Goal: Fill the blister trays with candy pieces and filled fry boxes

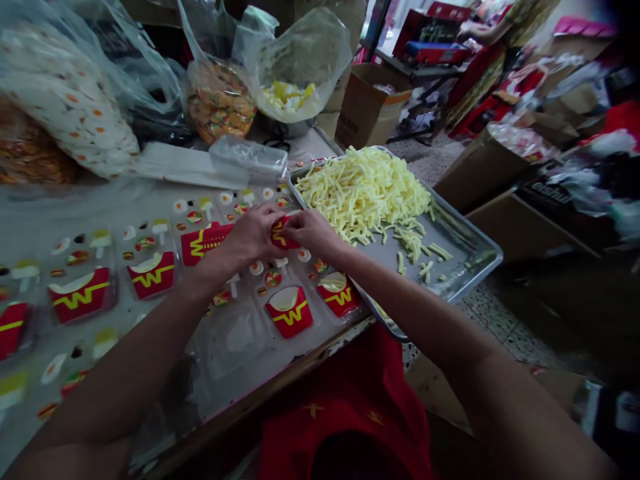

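Observation:
Between both hands is a small red french fry box (pixel 281 235) with a yellow zigzag mark. My left hand (pixel 257 233) grips its left side, and the fingers of my right hand (pixel 313 233) are closed at its top right; whether they pinch a toy fry is hidden. Just right of my right hand, a metal tray (pixel 457 267) bears a heap of pale yellow toy fries (pixel 367 190). Around my hands lie clear plastic blister trays with more red fry boxes (pixel 289 311), toy eggs, burgers and other small toy food. One box near the table edge (pixel 337 293) has fries in it.
Along the back of the table stand clear bags of toy eggs (pixel 65 93), of orange-brown pieces (pixel 220 100), and of yellow and white pieces (pixel 290 97). Cardboard boxes (pixel 373 103) crowd the floor to the right. Another person (pixel 493 60) is at the upper right.

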A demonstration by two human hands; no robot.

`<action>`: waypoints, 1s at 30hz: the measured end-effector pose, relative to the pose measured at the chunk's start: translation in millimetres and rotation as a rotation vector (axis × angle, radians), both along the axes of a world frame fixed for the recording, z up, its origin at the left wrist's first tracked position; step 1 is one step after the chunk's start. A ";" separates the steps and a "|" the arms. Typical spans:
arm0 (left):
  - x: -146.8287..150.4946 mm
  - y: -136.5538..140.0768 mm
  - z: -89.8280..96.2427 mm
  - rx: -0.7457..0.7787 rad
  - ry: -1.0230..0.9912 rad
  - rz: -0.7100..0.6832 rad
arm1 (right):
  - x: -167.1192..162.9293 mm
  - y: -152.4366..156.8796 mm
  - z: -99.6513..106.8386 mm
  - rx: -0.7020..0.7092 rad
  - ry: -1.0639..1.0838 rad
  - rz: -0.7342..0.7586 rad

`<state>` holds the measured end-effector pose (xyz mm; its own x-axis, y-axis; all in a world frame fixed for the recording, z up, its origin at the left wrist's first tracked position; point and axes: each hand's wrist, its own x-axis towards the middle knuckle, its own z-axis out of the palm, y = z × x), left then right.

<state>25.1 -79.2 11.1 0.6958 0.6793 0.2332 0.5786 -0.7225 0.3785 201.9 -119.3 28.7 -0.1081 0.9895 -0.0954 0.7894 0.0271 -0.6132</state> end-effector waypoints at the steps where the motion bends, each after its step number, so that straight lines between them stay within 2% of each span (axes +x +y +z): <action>1: -2.8 -0.2 -1.7 0.000 -0.016 -0.007 | 9.2 -6.1 5.5 0.017 -0.022 -0.022; 4: 0.0 -5.5 -1.8 0.031 -0.022 0.001 | 39.3 -29.8 20.2 0.097 -0.100 -0.098; 7: 26.2 -26.1 9.4 0.107 -0.059 -0.002 | 56.1 -58.5 27.2 0.186 -0.124 -0.139; 10: 64.7 -60.7 26.9 0.141 0.008 -0.034 | 55.4 -87.8 26.8 0.234 -0.093 -0.093; 13: 92.0 -88.9 36.9 0.124 0.145 0.012 | 65.0 -115.1 23.9 0.295 -0.047 0.007; 15: 99.4 -94.7 34.8 0.114 0.152 0.029 | 94.4 -134.0 22.7 0.311 -0.015 0.000; 16: 100.9 -94.1 31.5 0.106 0.136 0.023 | 117.1 -143.9 22.4 0.302 -0.014 -0.049; 18: 103.1 -89.9 22.9 0.064 0.116 0.024 | 173.8 -162.2 21.2 0.261 -0.062 -0.232; 20: 108.8 -87.6 15.1 -0.002 0.128 0.050 | 233.1 -173.8 18.5 0.255 -0.198 -0.482; 22: 120.7 -90.6 10.9 -0.035 0.123 0.067 | 279.6 -174.2 13.8 0.236 -0.338 -0.590; 24: 135.9 -97.3 11.4 -0.026 0.084 0.034 | 305.2 -164.2 6.9 0.151 -0.472 -0.552; 27: 150.3 -104.0 16.3 0.008 0.031 -0.024 | 314.1 -141.4 -5.8 -0.010 -0.621 -0.463; 30: 143.6 -98.4 16.9 0.029 0.019 -0.003 | 315.2 -128.6 -14.1 -0.083 -0.676 -0.485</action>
